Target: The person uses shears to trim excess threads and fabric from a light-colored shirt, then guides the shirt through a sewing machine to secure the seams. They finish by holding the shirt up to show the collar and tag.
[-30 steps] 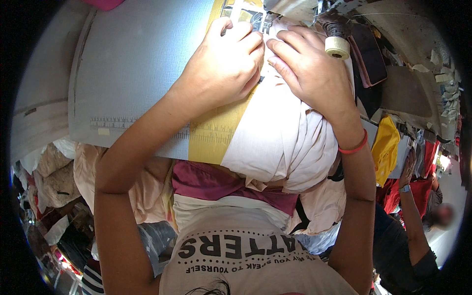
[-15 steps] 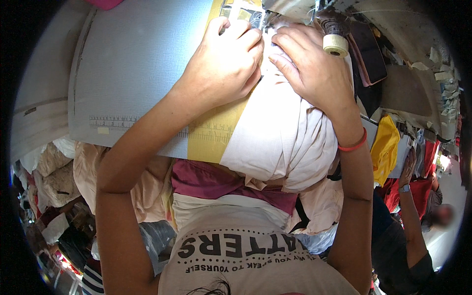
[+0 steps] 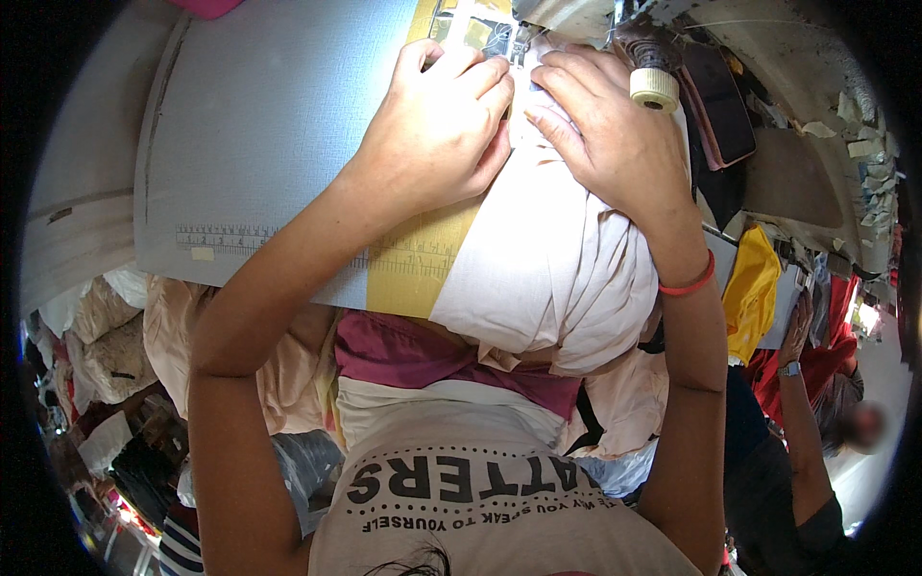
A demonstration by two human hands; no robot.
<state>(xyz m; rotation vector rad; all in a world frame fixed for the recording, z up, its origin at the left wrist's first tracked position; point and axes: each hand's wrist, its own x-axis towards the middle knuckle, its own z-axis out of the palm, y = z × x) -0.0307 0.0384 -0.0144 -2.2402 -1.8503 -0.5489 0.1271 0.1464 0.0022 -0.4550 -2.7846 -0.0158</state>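
A pale pink cloth [image 3: 538, 254] lies over the right part of the work table, its folds hanging past the near edge. My left hand [image 3: 444, 130] is closed at the cloth's left edge, thumb and fingers pinched together, the tips partly hidden. On the cloth's upper part rests my right hand [image 3: 615, 130], its fingers bent over the fabric and its thumb against it. Both hands are close to the metal parts of a sewing machine [image 3: 519, 43], brightly lit at the top. What lies under the right palm is hidden.
The grey table top [image 3: 259, 125] carries a yellow strip [image 3: 408, 274] and printed ruler marks. Right of my hand is a cream knob [image 3: 654, 88] on the machine, with a dark phone [image 3: 720, 106] beyond. Another person's arm [image 3: 807, 422] shows at far right, near yellow cloth [image 3: 752, 293].
My hands stay at nearly the same place on the cloth, with only slight shifts of the left fingers. At far right, the red fabric near the other person has moved.
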